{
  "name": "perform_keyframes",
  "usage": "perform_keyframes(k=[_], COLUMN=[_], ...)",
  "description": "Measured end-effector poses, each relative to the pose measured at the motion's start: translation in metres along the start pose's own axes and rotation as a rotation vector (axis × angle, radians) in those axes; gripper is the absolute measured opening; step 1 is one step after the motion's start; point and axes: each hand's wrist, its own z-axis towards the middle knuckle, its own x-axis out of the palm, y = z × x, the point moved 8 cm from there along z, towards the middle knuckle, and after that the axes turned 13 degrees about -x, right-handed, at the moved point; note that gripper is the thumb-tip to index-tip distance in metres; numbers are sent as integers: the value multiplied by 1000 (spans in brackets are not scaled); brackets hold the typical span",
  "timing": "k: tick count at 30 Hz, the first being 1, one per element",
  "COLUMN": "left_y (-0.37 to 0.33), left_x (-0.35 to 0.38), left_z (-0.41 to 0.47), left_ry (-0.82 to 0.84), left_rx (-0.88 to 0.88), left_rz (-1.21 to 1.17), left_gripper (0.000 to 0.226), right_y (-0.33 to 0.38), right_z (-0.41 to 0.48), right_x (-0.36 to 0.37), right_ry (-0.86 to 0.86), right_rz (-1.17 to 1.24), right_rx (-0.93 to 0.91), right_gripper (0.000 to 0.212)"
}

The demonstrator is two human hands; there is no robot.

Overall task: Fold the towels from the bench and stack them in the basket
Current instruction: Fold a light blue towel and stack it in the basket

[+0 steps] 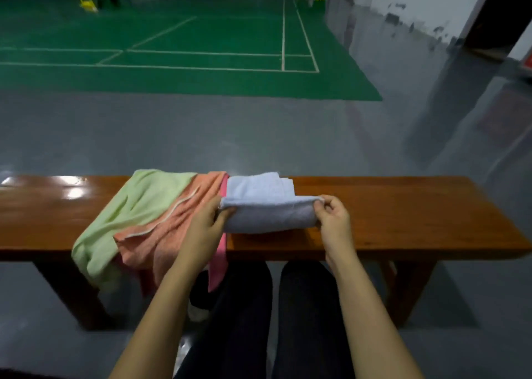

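A pale blue towel (264, 203) lies partly folded on the wooden bench (403, 214), near its middle. My left hand (204, 229) pinches the towel's left end and my right hand (334, 220) pinches its right end, lifting the near fold a little off the wood. Left of it lie unfolded towels: a light green towel (138, 208), an orange towel (178, 223) overlapping it, and a pink towel (220, 260) hanging over the bench's near edge. No basket is in view.
The bench's right half and far left end are bare wood. My legs in dark trousers (273, 321) are under the near edge. Beyond the bench are grey floor and a green court (172, 47) with white lines.
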Motion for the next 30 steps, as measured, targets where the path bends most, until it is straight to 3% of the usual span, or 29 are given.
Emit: perform_keyframes(k=[1, 6, 14, 22, 30], left_y=[23, 73, 77, 73, 66], left_x=[7, 19, 25, 31, 36], left_z=[-8, -34, -23, 4, 75], left_ry=[30, 52, -40, -135, -156], left_rx=[-46, -121, -148, -227, -214], left_rz=[7, 103, 206, 205, 282], left_gripper=[12, 14, 27, 19, 25], right_y=[-18, -61, -72, -81, -75], right_z=[-12, -40, -36, -7, 49], right_x=[-2, -6, -1, 16, 44], right_ry=[18, 67, 40, -22, 53], right_rz=[-19, -61, -90, -205, -396], right_rx=[45, 148, 117, 60, -39], right_gripper=[14, 11, 14, 15, 12])
